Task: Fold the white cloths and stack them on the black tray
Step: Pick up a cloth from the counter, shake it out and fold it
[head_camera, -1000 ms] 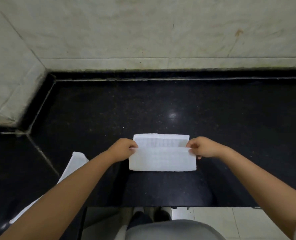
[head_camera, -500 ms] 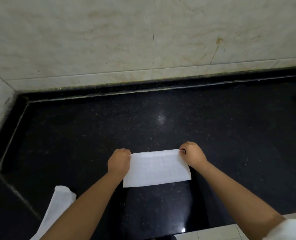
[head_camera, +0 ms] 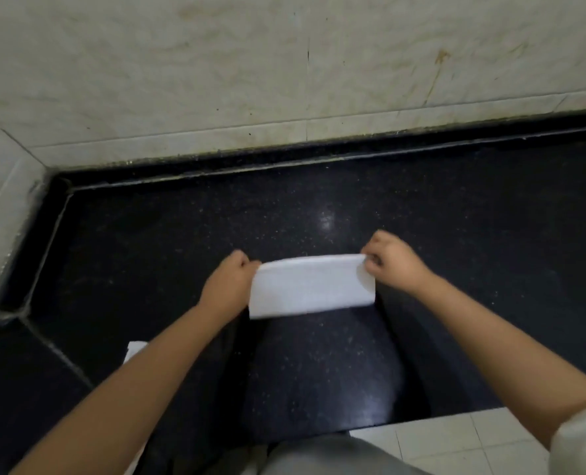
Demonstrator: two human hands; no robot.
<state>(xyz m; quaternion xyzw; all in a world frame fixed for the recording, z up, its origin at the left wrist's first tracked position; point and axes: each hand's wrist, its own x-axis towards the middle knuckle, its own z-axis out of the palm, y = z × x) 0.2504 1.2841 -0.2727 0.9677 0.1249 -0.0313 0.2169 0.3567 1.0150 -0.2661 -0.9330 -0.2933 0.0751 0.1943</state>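
Note:
A white cloth (head_camera: 312, 286), folded into a wide rectangle, sits in the middle of the black stone counter (head_camera: 456, 234). My left hand (head_camera: 228, 286) pinches its upper left corner. My right hand (head_camera: 392, 260) pinches its upper right corner and lifts that end a little off the counter. A corner of another white cloth (head_camera: 134, 349) shows at the lower left, mostly hidden behind my left forearm. No black tray is in view.
A pale marble wall (head_camera: 284, 63) rises behind the counter and wraps around its left end. The counter's front edge runs along the lower right, with white floor tiles (head_camera: 456, 443) below it. Grey-clothed legs show at the bottom.
The front flap has been folded up to the cloth's far edge, so the cloth is now one flat rectangle. Both hands kept their grip on the top corners; the camera shifted.

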